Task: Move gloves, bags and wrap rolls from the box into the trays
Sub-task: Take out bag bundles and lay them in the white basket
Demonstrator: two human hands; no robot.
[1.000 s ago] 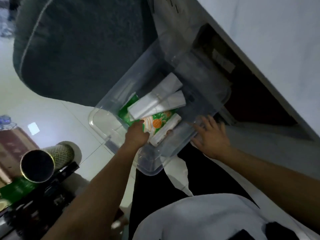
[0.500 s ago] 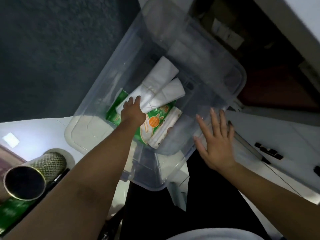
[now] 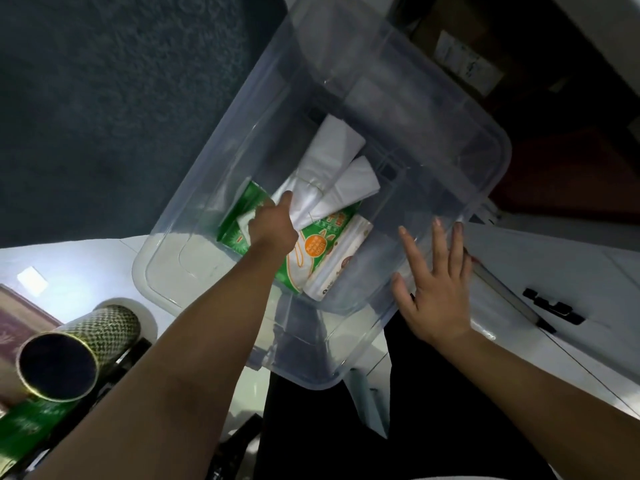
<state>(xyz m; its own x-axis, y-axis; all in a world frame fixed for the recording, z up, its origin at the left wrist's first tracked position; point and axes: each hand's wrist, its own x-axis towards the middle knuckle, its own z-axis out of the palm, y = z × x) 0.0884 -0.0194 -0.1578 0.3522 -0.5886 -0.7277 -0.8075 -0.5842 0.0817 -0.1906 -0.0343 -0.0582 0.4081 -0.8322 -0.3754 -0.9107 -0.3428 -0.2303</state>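
The clear plastic box (image 3: 433, 140) sits on the pale floor (image 3: 79, 265), one long side up against a dark grey cushion (image 3: 114, 98), the far corner near an open dark cupboard (image 3: 571, 161). The person stands over it with both bare arms reaching down.

The left hand (image 3: 272, 228) is deep inside the box, near its left wall, fingers curled down over the end of a bundle of white folded bags (image 3: 332, 178); it seems to be gripping that bundle, though the fingertips are hidden under the plastic. The bags lie on top of a green packet (image 3: 311, 251) printed with an orange circle and a white glove outline, which lies flat on the box floor. Just beside the packet, toward the box's near right wall, lies a wrap roll (image 3: 341, 261) in a clear sleeve.

The right hand (image 3: 434, 289) is outside the box at its near right edge, fingers spread wide and straight, palm down, holding nothing; whether it touches the rim I cannot tell.

At the lower left, off the box, a tube (image 3: 79, 351) with a woven green pattern lies with its dark open end facing up.
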